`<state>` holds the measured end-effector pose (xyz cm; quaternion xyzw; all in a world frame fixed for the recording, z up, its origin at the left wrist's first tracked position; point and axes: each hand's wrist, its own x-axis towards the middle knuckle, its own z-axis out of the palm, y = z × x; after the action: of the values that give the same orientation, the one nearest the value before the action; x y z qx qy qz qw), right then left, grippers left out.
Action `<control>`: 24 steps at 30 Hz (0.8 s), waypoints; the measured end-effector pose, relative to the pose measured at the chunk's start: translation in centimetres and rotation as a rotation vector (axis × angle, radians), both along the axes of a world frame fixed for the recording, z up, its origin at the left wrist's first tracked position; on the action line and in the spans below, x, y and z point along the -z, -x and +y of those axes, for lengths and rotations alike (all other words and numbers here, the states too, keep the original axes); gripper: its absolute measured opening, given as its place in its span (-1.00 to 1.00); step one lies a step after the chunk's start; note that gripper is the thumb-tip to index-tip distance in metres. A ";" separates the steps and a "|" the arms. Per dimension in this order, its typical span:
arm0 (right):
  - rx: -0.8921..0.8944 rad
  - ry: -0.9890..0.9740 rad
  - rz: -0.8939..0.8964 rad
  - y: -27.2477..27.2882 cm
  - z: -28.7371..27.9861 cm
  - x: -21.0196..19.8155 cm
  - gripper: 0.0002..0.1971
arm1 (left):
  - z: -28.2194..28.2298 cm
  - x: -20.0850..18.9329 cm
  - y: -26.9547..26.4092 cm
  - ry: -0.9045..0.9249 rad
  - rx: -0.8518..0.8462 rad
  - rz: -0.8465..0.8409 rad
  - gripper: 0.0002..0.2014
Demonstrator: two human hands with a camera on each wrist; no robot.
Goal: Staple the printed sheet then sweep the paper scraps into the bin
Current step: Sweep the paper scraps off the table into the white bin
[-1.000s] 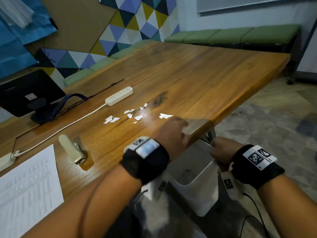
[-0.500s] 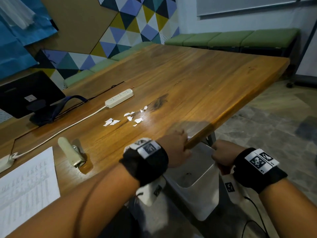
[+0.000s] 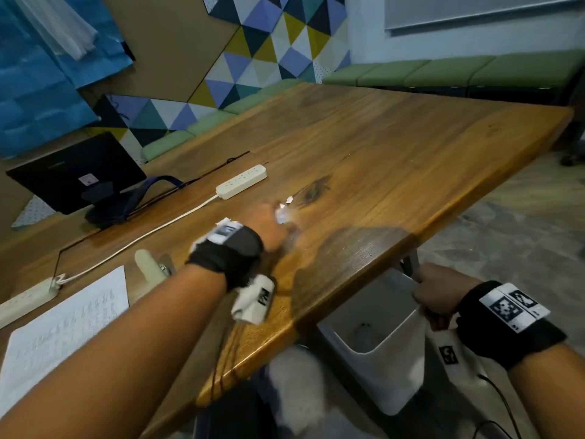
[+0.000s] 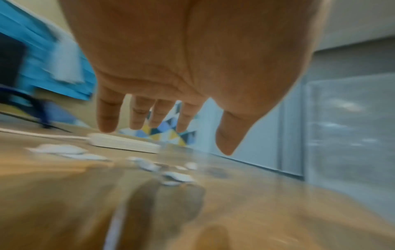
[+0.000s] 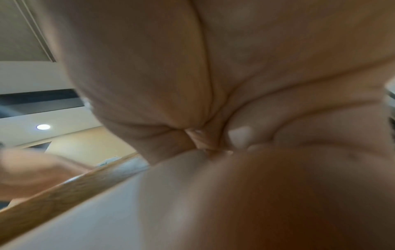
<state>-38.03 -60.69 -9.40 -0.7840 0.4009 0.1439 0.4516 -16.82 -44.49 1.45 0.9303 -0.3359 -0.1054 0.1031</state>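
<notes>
Several white paper scraps (image 3: 282, 214) lie mid-table; in the left wrist view the scraps (image 4: 177, 177) sit just below my palm. My left hand (image 3: 269, 223) hovers over them, blurred, with fingers (image 4: 107, 115) straight and spread and nothing held. Under the table's near edge, my right hand (image 3: 435, 291) grips the rim of the white bin (image 3: 389, 359), fingers curled over it (image 5: 209, 143). The printed sheet (image 3: 63, 327) lies at the near left. The cream stapler (image 3: 148, 264) rests beside it.
A white power strip (image 3: 242, 180) with its cable lies just beyond the scraps. A second strip (image 3: 25, 301) sits at the left edge. A black monitor (image 3: 76, 172) stands at the back left. The wooden table (image 3: 411, 160) stretches far right; tiled floor lies beyond.
My left hand went from the table edge above the bin forward to the scrap pile. The lone scrap near the edge is gone. My right hand kept holding the bin.
</notes>
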 end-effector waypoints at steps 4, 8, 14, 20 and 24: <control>0.029 -0.009 -0.015 -0.1 0.4 0.2 -0.65 | 2.2 1.2 -7.9 -0.120 -0.245 0.052 -0.34; 0.049 0.003 -0.026 -0.4 0.4 0.7 -0.73 | 3.0 2.1 -9.2 -0.052 -0.305 0.283 -0.18; 0.021 0.009 -0.023 -0.6 0.2 0.6 -0.71 | 0.8 2.4 -5.5 -0.170 -0.070 0.233 -0.35; 0.010 0.022 -0.007 -0.5 0.0 0.5 -0.72 | 0.2 3.4 0.6 -0.253 0.174 0.190 -0.35; 0.013 0.029 -0.010 -0.3 0.2 0.5 -0.71 | 0.3 3.5 5.0 -0.256 0.306 0.116 -0.35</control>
<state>-37.75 -60.49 -9.86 -0.7886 0.4058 0.1310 0.4430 -21.85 -44.19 -2.01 0.8663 -0.4507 -0.2149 -0.0141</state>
